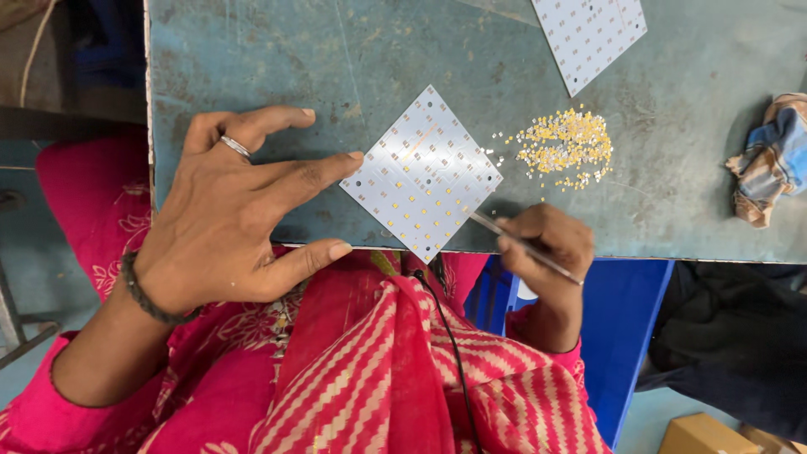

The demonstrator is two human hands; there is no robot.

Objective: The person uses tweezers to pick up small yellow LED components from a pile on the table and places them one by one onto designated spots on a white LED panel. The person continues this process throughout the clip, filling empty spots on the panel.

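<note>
White circuit board (422,172) lies between left hand (239,214) and right hand (545,252).

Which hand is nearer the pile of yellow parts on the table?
Right. The right hand, holding tweezers, sits just below the pile. The left hand is far across the white board, its fingertip on the board's far corner.

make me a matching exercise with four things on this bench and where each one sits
Things:
1. white square board
2. pile of small yellow parts
3. striped cloth
4. thin metal tool

Places:
A. at the table's far right
B. held in the right hand
C. under the left hand's fingertip, at the near table edge
D. loose on the table, right of the board

Pairs: 1-C, 2-D, 3-A, 4-B
</note>
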